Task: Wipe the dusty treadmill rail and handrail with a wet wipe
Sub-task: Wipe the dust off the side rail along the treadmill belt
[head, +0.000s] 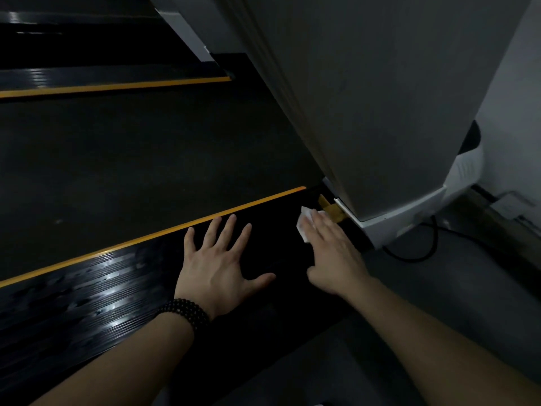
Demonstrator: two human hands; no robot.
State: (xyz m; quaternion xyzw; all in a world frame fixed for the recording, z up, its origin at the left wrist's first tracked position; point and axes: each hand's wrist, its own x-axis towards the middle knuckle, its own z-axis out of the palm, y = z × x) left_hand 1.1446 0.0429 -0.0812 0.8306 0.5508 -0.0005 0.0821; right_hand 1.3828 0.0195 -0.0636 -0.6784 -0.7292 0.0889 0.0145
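Observation:
The treadmill's black ribbed side rail (87, 291) runs from lower left to the base of the grey upright, edged by a yellow stripe. My right hand (330, 253) lies flat with straight fingers on a white wet wipe (303, 221), pressing it onto the rail's far end beside the upright. My left hand (222, 265) rests spread and flat on the rail just left of it, a dark bead bracelet on its wrist. No handrail is in view.
The dark running belt (131, 159) lies left of the rail. A grey upright column (366, 98) rises at right on a white base (409, 212). A black cable (421, 256) loops over the grey floor beside the base.

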